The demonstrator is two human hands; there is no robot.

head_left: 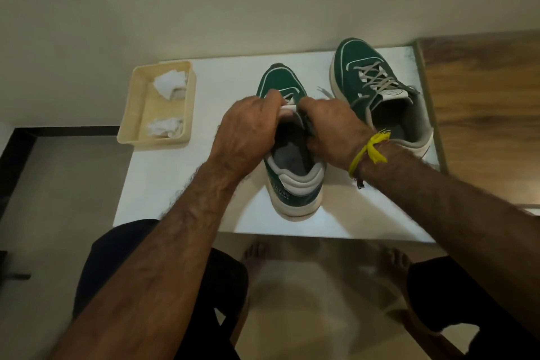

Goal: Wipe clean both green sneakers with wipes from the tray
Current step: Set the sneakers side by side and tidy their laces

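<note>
Both hands, the left hand (248, 128) and the right hand (333, 131), cover the laces and tongue of the near sneaker (292, 155), hiding their fingertips. The lettering on its heel is too small to read. The floor below looks blurred.

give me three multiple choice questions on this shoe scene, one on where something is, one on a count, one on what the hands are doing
1. Where is the tray?
A. left of the sneakers
B. between the sneakers
C. on the floor

2. How many crumpled wipes lie in the tray?
A. none
B. two
C. five

3. What are the hands doing?
A. both grip the near sneaker
B. both rest on the table
C. each holds a wipe

Answers:
1 A, it sits at the table's left edge.
2 B, far wipe and near wipe.
3 A, left hand and right hand hold its tongue area; the far sneaker is untouched.
</note>
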